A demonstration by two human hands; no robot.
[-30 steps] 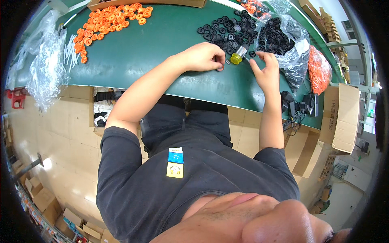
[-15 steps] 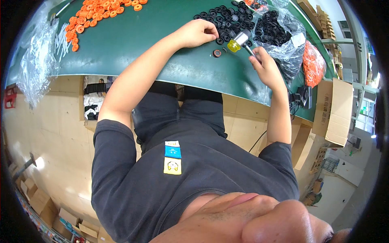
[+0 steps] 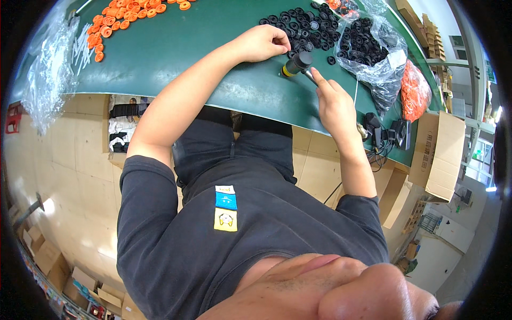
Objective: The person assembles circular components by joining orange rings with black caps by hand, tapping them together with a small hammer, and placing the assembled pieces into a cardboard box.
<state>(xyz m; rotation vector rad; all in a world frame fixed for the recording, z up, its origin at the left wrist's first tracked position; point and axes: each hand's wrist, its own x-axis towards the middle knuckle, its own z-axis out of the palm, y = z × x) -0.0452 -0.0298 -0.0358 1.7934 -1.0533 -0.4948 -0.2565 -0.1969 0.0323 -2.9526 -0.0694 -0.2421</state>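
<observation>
My right hand [image 3: 336, 102] is closed around the handle of a mallet [image 3: 304, 58] with a dark head and a yellow striking face. The mallet's head is down at the green tabletop, over the spot where a small round black part lay. My left hand [image 3: 264, 44] rests on the table just left of the mallet, fingers curled together at the edge of a spread of black round plastic parts [image 3: 306, 25]. Whatever its fingertips hold, if anything, is hidden.
A clear bag [image 3: 368, 45] of more black parts lies at the right, beside a bag of orange-red pieces [image 3: 415, 90]. Orange round parts [image 3: 125, 15] and white sticks [image 3: 81, 48] lie far left, near crumpled clear plastic [image 3: 49, 74]. Black cabled devices [image 3: 378, 133] sit at the right edge.
My right hand has swung the mallet left and down, from raised with its yellow face showing, onto the small round part's spot. My left hand has barely moved.
</observation>
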